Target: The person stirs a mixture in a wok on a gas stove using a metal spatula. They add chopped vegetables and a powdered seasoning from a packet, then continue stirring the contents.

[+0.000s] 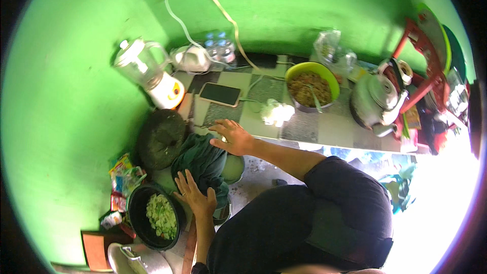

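Observation:
My left hand [196, 194] is spread, fingers apart, by the lower end of a dark green cloth [199, 158]. Nothing is in its grasp. My right hand [234, 137] reaches over the cloth's upper end near the counter edge, also spread and holding nothing. Whether either palm touches the cloth I cannot tell. Left of the cloth lies a round dark stone mortar [161, 139]. Below it, close to my left hand, stands a black basin [137, 219] with chopped pale green vegetables [161, 215] inside. A pale green container [233, 168] is partly covered by the cloth.
The tiled counter [262, 118] holds a blender [152, 76], a smartphone [220, 94], a crumpled white plastic bag [277, 112], a yellow-green bowl [291, 71] of brown food with a spoon, and a metal kettle [374, 99]. A metal pot [148, 260] stands at lower left, below packets [123, 179].

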The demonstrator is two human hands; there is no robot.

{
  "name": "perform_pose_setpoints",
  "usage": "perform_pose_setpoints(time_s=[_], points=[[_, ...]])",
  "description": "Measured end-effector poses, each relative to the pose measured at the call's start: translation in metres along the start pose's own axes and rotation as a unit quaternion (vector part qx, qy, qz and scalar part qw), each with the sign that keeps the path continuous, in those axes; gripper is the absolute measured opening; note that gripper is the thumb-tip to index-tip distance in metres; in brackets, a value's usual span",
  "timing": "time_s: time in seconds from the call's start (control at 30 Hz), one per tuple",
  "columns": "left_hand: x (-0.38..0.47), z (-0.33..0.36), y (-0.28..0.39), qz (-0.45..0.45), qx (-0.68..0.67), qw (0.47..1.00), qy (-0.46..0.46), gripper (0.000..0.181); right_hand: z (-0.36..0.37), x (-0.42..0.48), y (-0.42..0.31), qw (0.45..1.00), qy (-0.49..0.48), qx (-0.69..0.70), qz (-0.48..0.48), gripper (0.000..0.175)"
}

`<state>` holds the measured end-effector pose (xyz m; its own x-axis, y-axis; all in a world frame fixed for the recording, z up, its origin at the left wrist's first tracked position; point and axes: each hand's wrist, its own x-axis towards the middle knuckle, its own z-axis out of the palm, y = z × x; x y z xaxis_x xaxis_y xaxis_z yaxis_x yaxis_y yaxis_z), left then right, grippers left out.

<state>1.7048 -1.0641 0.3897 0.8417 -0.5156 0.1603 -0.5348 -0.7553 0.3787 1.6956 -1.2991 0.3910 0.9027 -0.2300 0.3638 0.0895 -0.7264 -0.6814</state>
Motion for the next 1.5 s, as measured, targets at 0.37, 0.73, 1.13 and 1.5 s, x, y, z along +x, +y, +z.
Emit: perform_pose_setpoints(time_s=[0.37, 0.73, 1.13, 1.5], points=[[-0.021, 0.008, 0.004, 0.264, -0.298, 0.917, 0.012, 0.029, -0.062, -0.125, -0.030, 0.992, -0.034, -0.005, 0.123, 0.027], [-0.151, 0.117, -0.086, 0.000, -0.439, 0.869, -0.230, 0.015, -0.120, -0.200, 0.067, 0.915, 0.326, 0.085, 0.221, 0.032], [-0.180, 0.047, 0.017, -0.087, -0.346, 0.934, -0.010, 0.018, -0.187, -0.130, 0.184, 0.776, 0.334, 0.358, 0.398, 0.029], [-0.217, 0.062, 0.158, -0.161, -0.760, 0.625, -0.081, 0.079, -0.146, -0.220, 0.121, 0.838, 0.054, 0.428, 0.335, 0.037]])
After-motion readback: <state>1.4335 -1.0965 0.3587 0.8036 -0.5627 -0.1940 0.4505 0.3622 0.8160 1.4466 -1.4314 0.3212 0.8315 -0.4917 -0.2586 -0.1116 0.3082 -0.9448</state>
